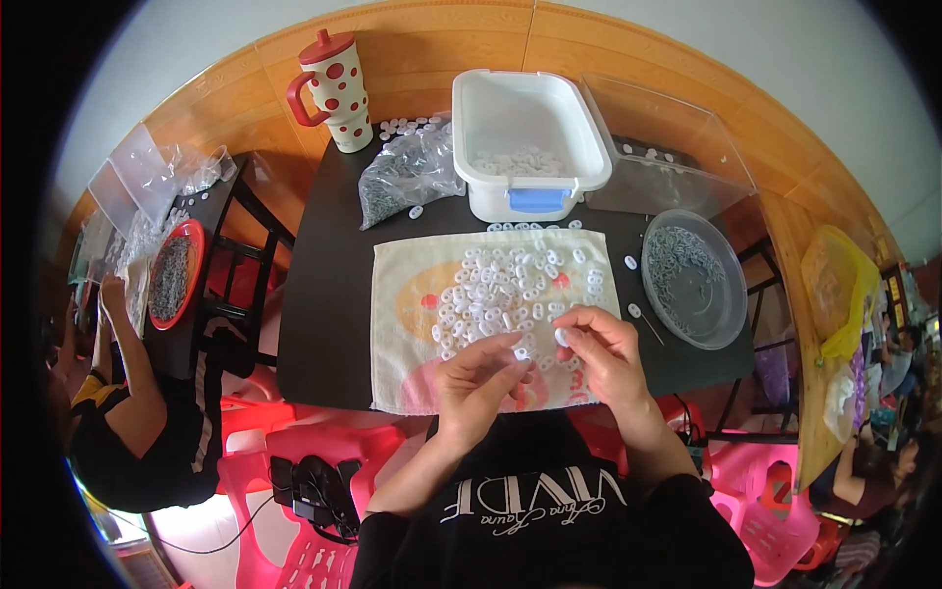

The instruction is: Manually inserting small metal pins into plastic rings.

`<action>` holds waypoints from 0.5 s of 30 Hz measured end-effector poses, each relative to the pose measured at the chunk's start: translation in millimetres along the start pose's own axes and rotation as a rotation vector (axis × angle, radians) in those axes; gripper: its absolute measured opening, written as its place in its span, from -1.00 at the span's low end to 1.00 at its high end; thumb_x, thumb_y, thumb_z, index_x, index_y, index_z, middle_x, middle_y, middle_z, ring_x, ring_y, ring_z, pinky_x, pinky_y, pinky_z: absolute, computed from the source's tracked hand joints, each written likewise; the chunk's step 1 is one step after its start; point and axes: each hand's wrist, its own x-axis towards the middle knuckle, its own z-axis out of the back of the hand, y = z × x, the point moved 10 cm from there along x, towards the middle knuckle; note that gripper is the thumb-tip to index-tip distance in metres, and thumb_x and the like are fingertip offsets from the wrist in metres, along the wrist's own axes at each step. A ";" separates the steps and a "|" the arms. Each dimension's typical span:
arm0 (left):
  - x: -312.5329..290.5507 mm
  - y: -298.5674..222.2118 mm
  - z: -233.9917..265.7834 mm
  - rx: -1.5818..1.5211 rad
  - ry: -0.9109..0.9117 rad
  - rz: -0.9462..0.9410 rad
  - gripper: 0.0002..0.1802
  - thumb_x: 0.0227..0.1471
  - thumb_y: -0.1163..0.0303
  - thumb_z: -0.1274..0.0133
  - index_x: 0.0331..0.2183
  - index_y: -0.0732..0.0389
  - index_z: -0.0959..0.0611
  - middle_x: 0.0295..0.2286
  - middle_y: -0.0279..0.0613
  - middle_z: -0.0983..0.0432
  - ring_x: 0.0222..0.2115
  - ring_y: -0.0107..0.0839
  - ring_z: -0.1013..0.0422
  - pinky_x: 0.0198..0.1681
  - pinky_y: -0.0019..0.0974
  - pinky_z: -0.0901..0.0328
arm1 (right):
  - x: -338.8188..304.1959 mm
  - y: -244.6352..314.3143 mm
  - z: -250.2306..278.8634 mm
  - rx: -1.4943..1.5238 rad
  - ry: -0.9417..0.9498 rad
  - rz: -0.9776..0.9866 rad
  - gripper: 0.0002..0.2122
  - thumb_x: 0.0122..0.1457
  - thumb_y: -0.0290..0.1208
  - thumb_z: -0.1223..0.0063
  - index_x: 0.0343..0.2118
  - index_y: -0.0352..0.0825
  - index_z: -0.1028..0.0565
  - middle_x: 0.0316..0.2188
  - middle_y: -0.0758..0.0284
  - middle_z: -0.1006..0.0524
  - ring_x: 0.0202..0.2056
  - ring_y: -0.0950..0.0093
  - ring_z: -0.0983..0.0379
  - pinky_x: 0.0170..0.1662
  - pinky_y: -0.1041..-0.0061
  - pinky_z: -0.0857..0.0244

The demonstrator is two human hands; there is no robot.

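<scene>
Gripping small white piece (522, 353) at fingertips of left hand (478, 388), thumb and index closed on it. Showing remaining left fingers loosely curled below. Pinching white oval piece (561, 336) between thumb and index of right hand (603, 358), face toward left hand. Can't tell exact contact behind right knuckles. Holding both hands near each other, just apart, over front part of cloth (397, 368).

Got heap of white two-holed pieces (481, 299) on cloth, just ahead of left hand, thinning out to scattered singles toward right. Laid flat on dark table (324, 314), with pink and orange print partly covered.

Behind cloth, see row of white pieces (520, 227), then white tub (530, 183) with blue latch (538, 201) and more white pieces inside. Left of tub, see clear bag (407, 177) of grey parts, then spotted tumbler (343, 98) with red lid and handle. Right of tub, see clear box (677, 187) with few white pieces visible at back.

At right of cloth, find round clear bowl (692, 322) part-filled with grey parts, plus thin stick (653, 329) beside it. Further left, at separate table, see co-worker (137, 412) near red tray (200, 245) of grey parts.
</scene>
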 end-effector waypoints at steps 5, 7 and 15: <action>-0.7 4.0 -8.6 0.012 0.039 -0.005 -0.69 0.04 0.73 -0.09 -0.13 0.35 -0.63 -0.41 -0.10 -0.63 -0.44 -0.44 -0.56 -0.47 -0.50 -0.41 | -6.2 1.8 -9.9 0.004 -0.006 0.066 -0.86 0.21 -0.61 -0.03 -0.18 -0.47 -0.53 -0.33 0.34 -0.53 -0.36 0.63 -0.44 -0.29 0.63 -0.35; -0.6 3.4 -9.6 0.009 0.038 0.000 -0.70 0.04 0.73 -0.09 -0.13 0.35 -0.63 -0.41 -0.10 -0.63 -0.44 -0.44 -0.56 -0.48 -0.50 -0.41 | -7.5 4.6 -11.3 0.009 0.002 0.103 -0.85 0.24 -0.59 -0.04 -0.15 -0.45 -0.52 -0.30 0.37 -0.52 -0.29 0.67 -0.46 -0.26 0.65 -0.39; -1.6 5.8 -9.0 -0.024 0.032 0.022 -0.72 0.04 0.73 -0.09 -0.15 0.36 -0.63 -0.40 -0.07 -0.64 -0.44 -0.42 -0.57 -0.49 -0.49 -0.42 | -8.2 17.2 -23.5 -0.050 0.049 0.198 -0.88 0.22 -0.68 -0.01 -0.20 -0.49 -0.50 -0.36 0.40 -0.46 -0.32 0.69 -0.38 -0.25 0.69 -0.27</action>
